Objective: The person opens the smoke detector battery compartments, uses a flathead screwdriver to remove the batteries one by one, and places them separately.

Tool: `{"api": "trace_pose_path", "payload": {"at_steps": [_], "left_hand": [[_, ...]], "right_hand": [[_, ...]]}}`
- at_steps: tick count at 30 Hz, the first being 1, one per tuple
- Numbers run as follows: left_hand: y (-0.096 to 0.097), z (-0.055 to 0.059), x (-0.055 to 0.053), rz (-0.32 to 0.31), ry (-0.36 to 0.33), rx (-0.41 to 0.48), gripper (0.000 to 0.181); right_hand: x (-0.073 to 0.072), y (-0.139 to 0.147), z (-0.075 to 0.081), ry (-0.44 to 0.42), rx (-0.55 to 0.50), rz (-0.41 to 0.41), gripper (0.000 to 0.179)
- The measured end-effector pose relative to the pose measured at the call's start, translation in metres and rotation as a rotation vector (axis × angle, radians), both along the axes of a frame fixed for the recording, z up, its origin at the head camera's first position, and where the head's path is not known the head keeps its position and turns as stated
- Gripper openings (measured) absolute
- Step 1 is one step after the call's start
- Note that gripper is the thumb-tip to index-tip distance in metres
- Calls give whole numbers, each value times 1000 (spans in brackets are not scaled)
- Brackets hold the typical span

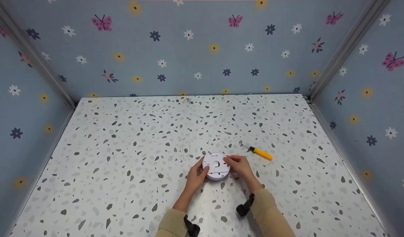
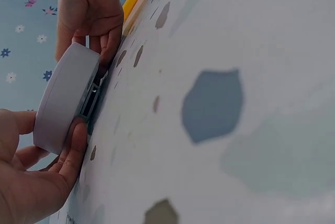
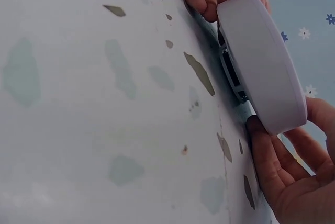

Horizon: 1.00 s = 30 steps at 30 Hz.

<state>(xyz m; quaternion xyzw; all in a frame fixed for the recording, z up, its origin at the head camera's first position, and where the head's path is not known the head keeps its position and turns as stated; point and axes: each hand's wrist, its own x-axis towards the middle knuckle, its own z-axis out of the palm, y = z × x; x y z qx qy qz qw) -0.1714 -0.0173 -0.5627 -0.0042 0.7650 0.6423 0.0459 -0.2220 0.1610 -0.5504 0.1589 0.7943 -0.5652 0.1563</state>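
A round white device like a smoke detector [image 1: 216, 167] is held between both hands, its flat face with slots and a central opening turned upward. My left hand [image 1: 196, 177] grips its left rim, with the thumb on the upper face. On the opposite rim, my right hand [image 1: 240, 165] pinches with thumb and fingers. Both wrist views show the device's smooth side wall [image 2: 65, 98] and a dark slotted part [image 3: 233, 75] on the side towards the table. Fingers of both hands reach underneath it, close to the tabletop.
A screwdriver with a yellow handle [image 1: 262, 154] lies on the speckled white table [image 1: 123, 171], right of and beyond the hands. Blue panels [image 1: 202, 49] with flowers and butterflies stand at the back and both sides. A black strap device [image 1: 244, 206] sits at the right wrist.
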Motion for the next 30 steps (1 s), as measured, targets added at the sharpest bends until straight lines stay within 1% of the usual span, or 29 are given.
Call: {"api": "trace_pose_path", "payload": {"at_steps": [4, 8, 10, 14, 15, 16, 18, 23, 28, 30], "left_hand": [[0, 0, 0, -11, 47, 5, 50], [-1, 2, -1, -24, 72, 17, 50], [-2, 9, 2, -30, 77, 42, 50], [-3, 27, 10, -40, 95, 76, 48], [-2, 31, 11, -42, 100, 82, 48], [-3, 31, 12, -42, 102, 81, 48], [-2, 23, 9, -49, 125, 48, 48], [-2, 1, 3, -54, 126, -14, 54], [-3, -1, 2, -64, 107, 21, 58], [-3, 0, 2, -74, 100, 24, 58]], "right_hand": [[1, 0, 0, 7, 4, -22, 41], [3, -2, 2, -2, -2, -46, 37], [4, -2, 3, 1, -16, -54, 36], [6, -3, 3, 23, -19, -56, 34], [6, -3, 3, 27, -15, -58, 33], [6, -4, 3, 29, -5, -58, 33], [6, -4, 2, 34, 12, -58, 32], [5, -5, -1, 39, 54, -92, 31], [6, -6, -1, 56, 70, -110, 34], [7, -7, -1, 65, 74, -111, 35]]}}
